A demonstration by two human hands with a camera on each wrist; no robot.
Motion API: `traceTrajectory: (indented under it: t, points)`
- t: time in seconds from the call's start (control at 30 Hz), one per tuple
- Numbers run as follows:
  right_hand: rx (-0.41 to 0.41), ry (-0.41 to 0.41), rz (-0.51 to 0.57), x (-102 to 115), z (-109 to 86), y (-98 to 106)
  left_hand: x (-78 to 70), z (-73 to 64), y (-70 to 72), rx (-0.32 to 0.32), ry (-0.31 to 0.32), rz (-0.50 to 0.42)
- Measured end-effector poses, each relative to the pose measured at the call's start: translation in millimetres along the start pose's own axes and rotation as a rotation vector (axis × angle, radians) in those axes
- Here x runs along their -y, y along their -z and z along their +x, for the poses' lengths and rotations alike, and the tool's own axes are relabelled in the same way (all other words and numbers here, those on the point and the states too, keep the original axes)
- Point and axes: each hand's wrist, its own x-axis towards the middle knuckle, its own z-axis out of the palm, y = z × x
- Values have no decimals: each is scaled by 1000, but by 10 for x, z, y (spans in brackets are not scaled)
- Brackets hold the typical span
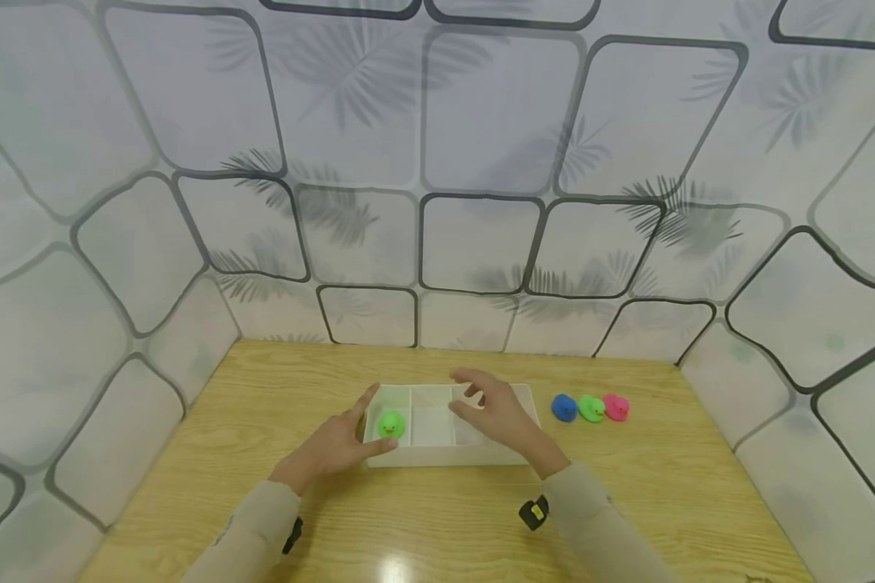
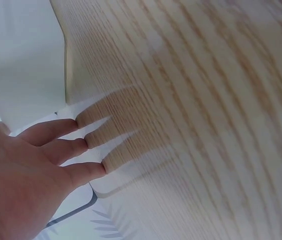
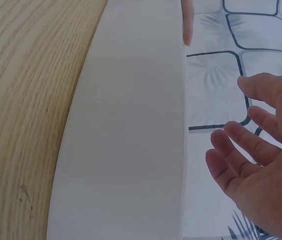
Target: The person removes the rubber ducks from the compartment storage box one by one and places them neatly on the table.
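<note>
A white tray divided into three compartments lies on the wooden table, in the middle of the head view. In its left compartment sits a green rubber duck. My left hand is at the tray's left end, with straight, spread fingers along the outside and the thumb over the front rim by the duck. The left wrist view shows those fingers extended beside the white wall. Above the middle and right compartments hovers my right hand, fingers loosely bent and apart. Nothing is between them in the right wrist view.
Right of the tray, a blue duck, a light green duck and a pink duck stand in a row on the table. Patterned cloth walls enclose the table at the back and both sides.
</note>
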Motion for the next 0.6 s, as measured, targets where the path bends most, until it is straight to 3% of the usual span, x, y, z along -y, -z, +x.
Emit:
traceTrajectory:
  t: [0.6]
  points:
    - [82,42,16,114,124,-287,11,-4,-5,-8,5,-13]
